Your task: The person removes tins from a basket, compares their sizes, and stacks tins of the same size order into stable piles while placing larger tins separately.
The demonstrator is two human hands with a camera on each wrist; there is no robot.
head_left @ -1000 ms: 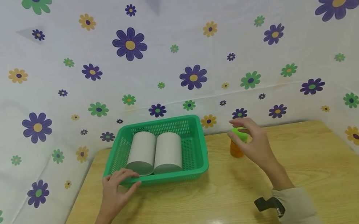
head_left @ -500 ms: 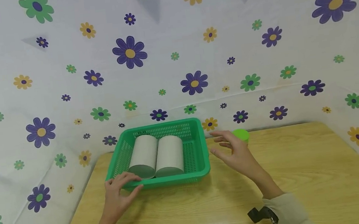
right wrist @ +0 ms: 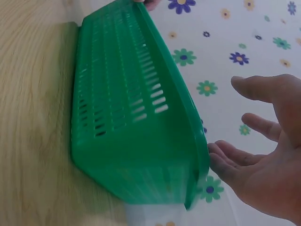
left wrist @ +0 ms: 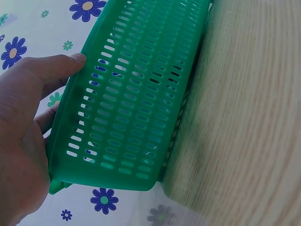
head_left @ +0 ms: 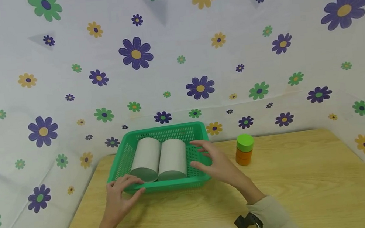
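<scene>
My left hand [head_left: 119,199] grips the near-left rim of the basket [head_left: 200,181], whose long axis runs across me, while my right hand [head_left: 215,162], fingers spread and holding nothing, hovers at its right end

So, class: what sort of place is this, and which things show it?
Probably a staged recording booth, not a home: flowered cloth walls in a bare wooden table, which bears only a green basket of two grey rolls and a jar.
</scene>
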